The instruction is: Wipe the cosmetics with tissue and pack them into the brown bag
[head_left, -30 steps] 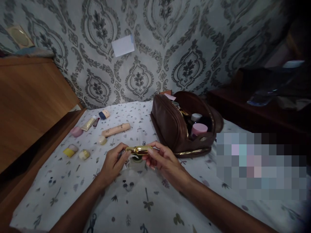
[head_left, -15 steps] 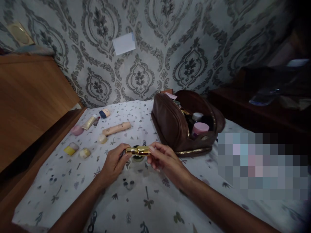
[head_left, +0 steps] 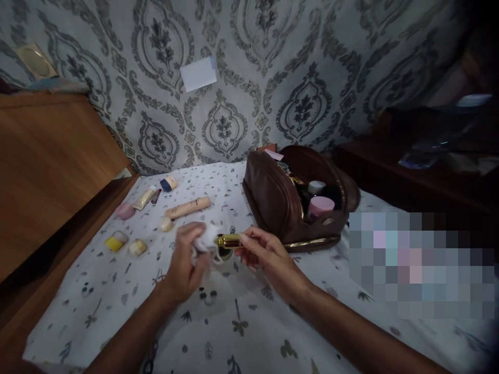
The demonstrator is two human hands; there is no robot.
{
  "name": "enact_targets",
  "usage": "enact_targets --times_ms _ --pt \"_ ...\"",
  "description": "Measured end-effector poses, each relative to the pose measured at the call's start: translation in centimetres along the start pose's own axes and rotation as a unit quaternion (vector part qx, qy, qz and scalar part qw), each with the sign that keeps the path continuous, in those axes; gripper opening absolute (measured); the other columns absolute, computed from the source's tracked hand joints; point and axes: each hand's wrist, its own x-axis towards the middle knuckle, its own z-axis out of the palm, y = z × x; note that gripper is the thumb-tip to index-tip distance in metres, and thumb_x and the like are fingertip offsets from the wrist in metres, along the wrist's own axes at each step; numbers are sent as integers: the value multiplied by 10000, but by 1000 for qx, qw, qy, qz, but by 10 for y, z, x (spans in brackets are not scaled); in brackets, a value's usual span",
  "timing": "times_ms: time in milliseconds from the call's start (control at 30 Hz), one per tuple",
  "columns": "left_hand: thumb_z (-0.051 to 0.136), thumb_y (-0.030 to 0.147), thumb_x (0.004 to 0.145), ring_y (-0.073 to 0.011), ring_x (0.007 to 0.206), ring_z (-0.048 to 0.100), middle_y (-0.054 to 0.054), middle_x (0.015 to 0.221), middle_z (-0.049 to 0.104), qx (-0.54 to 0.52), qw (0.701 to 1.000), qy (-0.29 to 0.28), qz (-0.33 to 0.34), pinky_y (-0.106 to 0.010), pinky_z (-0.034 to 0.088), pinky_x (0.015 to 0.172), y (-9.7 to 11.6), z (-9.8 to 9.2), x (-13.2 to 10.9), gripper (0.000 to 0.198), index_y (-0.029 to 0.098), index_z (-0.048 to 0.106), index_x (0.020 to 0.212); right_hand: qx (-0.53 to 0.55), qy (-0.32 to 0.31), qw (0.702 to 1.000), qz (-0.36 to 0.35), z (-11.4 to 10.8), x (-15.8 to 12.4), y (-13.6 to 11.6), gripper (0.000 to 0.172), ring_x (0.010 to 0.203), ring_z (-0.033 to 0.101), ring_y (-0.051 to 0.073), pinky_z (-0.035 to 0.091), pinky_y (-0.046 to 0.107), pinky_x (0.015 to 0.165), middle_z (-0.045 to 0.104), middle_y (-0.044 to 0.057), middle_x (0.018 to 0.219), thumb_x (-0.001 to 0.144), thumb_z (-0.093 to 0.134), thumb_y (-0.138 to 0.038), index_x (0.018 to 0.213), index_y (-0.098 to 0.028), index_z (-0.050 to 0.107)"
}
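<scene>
One printed sheet (head_left: 249, 311): spreads beneath the hands and the nearby things.
Brown bag (head_left: 268, 192): stands unzipped on the sheet beyond the right hand, a pink-lidded jar (head_left: 322, 205) inside; it stays put.
Right hand (head_left: 265, 254): the grip is clamped on the right end of a gold tube (head_left: 230, 241), just as half a second ago.
Left hand (head_left: 183, 259): blurred; its fingers have left the tube's left part, and the grip now closes round a bunched white cloth (head_left: 206, 238).
Peach tube (head_left: 189, 207): lies beyond the left hand, unmoved.
White cloth: raised to the gold tube's left end, where earlier only a scrap of white shows under the fingers; contact is hard to confirm.
Gold tube: roughly level between the hands, above the sheet. Its left part has gone from sight, covered or separated, I cannot tell. The hold appears to rest with the right hand alone, the left being occupied with the cloth.
Dark round thing (head_left: 225, 254): partly hidden behind the gold tube.
</scene>
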Motion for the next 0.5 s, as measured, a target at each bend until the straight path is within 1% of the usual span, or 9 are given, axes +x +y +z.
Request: enact_targets --times_ms 67,100,167,200,267,300,367,433,500 --pt "431 237 984 -266 1101 557 -146 1158 574 61 989 -95 98 -413 470 928 1 5 0 364 173 400 1341 -10 -14 1000 5 0 0 3 451 530 480 96 293 235 487 619 5 631 685 767 -585 718 -184 565" --pt "426 241 989 -265 1027 587 -140 1097 605 93 980 -126 119 -401 490 865 1 8 -1 355 164 410 1335 -14 -16 1000 6 -1 -1 5 450 521 474 95 287 233 479 614 0 622 678 772 -583 715 -185 565" --pt "419 291 1001 -246 870 618 -109 970 644 130 974 -147 109 -341 486 708 0 10 -2 312 159 451 1283 -24 -20 999 5 -1 -1 7 447 517 470 95 282 230 472 612 -3 620 678 775 -578 717 -186 563" --pt "416 331 1006 -235 829 624 -97 943 653 123 977 -153 84 -316 467 657 0 10 -3 303 162 469 1251 -30 -25 999 1 -1 -1 8 443 521 471 96 286 230 475 614 -3 626 691 766 -579 726 -186 564" --pt "400 401 1010 -213 817 633 -74 937 666 53 983 -178 3 -285 447 633 3 6 -2 300 176 507 1178 -44 -51 998 -17 -1 -1 8 424 538 472 98 310 231 493 604 -7 635 741 731 -579 766 -184 580" --pt "386 422 1012 -194 786 628 -50 897 663 3 980 -191 -50 -273 440 631 4 2 0 298 184 529 1118 -55 -65 996 -31 -1 -1 8 408 556 477 100 331 233 511 596 -10 650 768 714 -572 793 -183 591" --pt "358 450 1013 -154 658 572 11 734 599 -93 961 -203 -160 -255 414 605 8 -5 5 325 194 553 969 -87 -87 990 -71 -1 -1 9 370 609 498 109 377 242 564 587 -10 696 802 700 -541 850 -185 613" --pt "336 469 1005 -142 602 512 35 646 514 -155 940 -183 -244 -253 388 584 9 -9 9 362 200 556 904 -127 -94 981 -112 0 -2 9 340 695 542 134 426 264 641 610 4 777 807 711 -506 915 -194 630" --pt "368 484 979 -151 642 522 27 679 523 -201 920 -145 -304 -255 396 594 8 -9 11 347 205 573 977 -168 -96 971 -144 0 -3 10 319 785 582 167 458 299 720 645 24 863 815 711 -470 983 -209 640"
